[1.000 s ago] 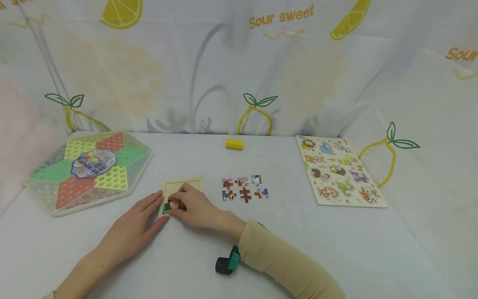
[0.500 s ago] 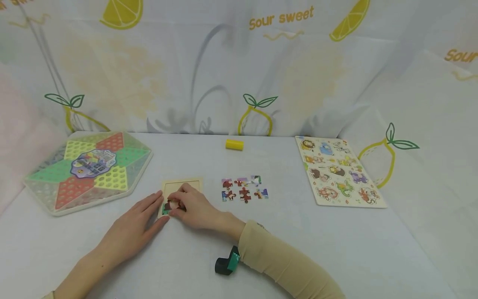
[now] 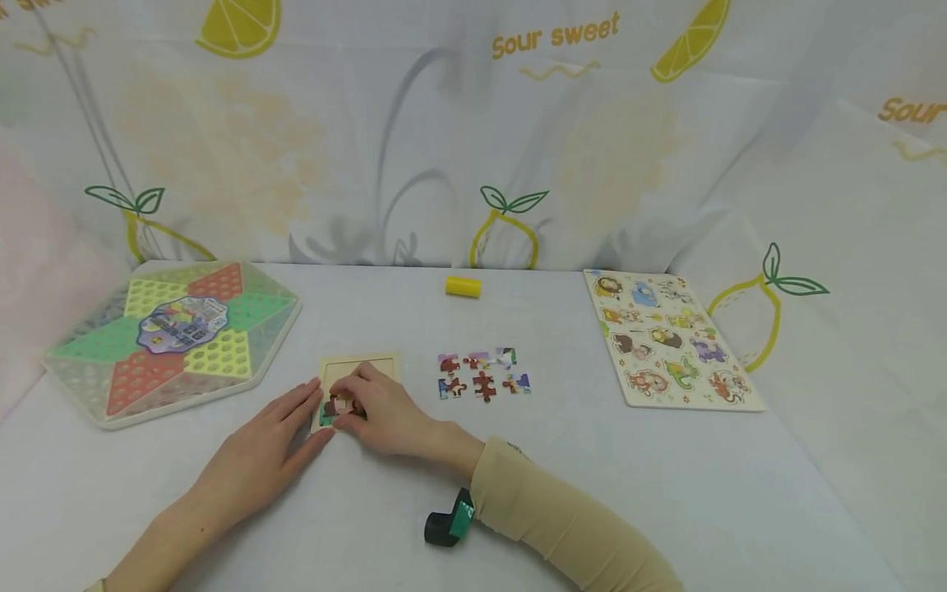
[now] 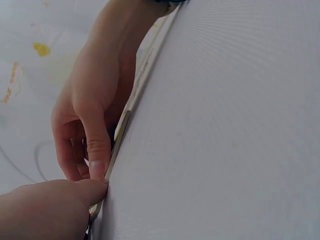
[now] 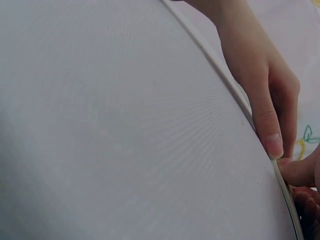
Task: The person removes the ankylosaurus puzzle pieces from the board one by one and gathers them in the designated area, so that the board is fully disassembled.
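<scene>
A small wooden puzzle tray (image 3: 360, 361) lies on the table in front of me in the head view, with brown and green jigsaw pieces in its near left part. My left hand (image 3: 262, 448) rests at the tray's left side, fingers fairly straight, thumb and fingertips touching its edge. Over the tray, my right hand (image 3: 388, 413) has bent fingers and thumb around a brown jigsaw piece (image 3: 343, 406), partly hidden by them. In the left wrist view the right hand (image 4: 92, 100) is close to the left thumb. Several loose jigsaw pieces (image 3: 484, 385) lie right of the tray.
A hexagonal Chinese checkers board (image 3: 185, 329) stands at the left. At the right lies an animal puzzle board (image 3: 669, 339). A yellow cylinder (image 3: 463, 287) sits at the back, before a lemon-print cloth. A black and green device (image 3: 450, 520) is by the right sleeve.
Both hands stay at the tray. The right fingers shift very slightly over the brown piece, and a little more of the pieces shows. The loose pieces have not moved.
</scene>
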### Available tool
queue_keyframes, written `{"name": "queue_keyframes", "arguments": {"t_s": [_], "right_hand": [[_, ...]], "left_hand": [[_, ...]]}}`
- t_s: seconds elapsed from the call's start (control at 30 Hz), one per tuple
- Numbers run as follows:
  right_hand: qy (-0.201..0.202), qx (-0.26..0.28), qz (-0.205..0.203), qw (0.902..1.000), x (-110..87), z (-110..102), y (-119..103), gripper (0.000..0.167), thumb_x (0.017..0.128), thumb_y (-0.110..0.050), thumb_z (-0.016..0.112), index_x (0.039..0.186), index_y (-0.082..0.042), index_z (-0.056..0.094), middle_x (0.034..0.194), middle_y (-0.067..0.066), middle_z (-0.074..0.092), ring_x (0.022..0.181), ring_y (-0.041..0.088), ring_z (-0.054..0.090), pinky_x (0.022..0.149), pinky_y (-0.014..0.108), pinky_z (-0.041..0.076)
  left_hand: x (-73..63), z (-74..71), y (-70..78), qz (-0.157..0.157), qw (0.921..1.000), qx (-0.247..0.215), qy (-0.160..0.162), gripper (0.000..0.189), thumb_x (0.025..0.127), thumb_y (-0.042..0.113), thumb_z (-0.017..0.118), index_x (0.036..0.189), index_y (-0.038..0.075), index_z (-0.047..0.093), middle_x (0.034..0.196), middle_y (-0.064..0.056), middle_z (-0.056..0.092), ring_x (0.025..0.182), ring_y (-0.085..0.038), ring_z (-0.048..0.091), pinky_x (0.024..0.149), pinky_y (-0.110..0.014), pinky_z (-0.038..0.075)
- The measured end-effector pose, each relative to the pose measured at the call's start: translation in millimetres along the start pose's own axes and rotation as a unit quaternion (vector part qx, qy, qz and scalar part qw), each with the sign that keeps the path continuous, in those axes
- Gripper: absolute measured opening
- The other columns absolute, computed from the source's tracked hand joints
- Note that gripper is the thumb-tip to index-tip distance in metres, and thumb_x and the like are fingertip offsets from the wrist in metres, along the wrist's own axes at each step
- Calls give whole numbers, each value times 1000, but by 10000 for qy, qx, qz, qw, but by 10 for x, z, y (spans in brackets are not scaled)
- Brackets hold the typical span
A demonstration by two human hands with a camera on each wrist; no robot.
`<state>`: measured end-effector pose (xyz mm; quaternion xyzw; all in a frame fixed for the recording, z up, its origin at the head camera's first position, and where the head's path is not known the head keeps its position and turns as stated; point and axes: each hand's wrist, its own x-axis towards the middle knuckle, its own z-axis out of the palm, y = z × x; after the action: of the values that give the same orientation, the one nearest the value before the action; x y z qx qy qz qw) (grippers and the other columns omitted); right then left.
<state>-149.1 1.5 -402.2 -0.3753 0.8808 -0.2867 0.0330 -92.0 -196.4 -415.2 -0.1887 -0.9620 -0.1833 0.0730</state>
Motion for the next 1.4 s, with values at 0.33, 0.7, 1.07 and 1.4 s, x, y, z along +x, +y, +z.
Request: {"name": "queue_keyframes", "arguments": {"t_s": [0.33, 0.7, 1.07, 1.4], "right_hand": [[-25, -192, -7, 9998, 12, 23, 20, 39, 95, -23, 70, 131, -9, 64, 105, 0, 55, 84, 5, 47, 69, 8, 34], [118, 285, 19, 9995, 13, 41, 36, 34, 95, -19, 70, 125, -12, 58, 102, -1, 55, 81, 3, 50, 70, 7, 39], [234, 578, 146, 9979, 18, 10, 35, 15, 100, -15, 61, 112, -12, 52, 84, -4, 56, 71, 2, 47, 63, 9, 37], [257, 672, 382, 9967, 10, -10, 8, 14, 99, -15, 62, 111, -13, 53, 85, -5, 54, 73, 3, 47, 65, 11, 36]], "left_hand": [[3, -8, 7, -15, 10000, 55, -27, 66, 97, 42, 64, 144, -4, 50, 151, -19, 47, 135, -41, 46, 103, -60, 43], [-11, -12, 12, 4, 10000, 34, 55, 65, 97, 41, 65, 143, -3, 52, 150, -19, 48, 135, -41, 47, 102, -60, 43], [1, -8, 14, -44, 10000, 28, -12, 65, 97, 39, 64, 144, -4, 50, 150, -20, 47, 136, -41, 46, 103, -60, 43], [-1, -15, 26, -82, 10000, -3, -39, 66, 97, 39, 65, 144, -4, 49, 150, -21, 47, 136, -42, 46, 103, -61, 43]]}}
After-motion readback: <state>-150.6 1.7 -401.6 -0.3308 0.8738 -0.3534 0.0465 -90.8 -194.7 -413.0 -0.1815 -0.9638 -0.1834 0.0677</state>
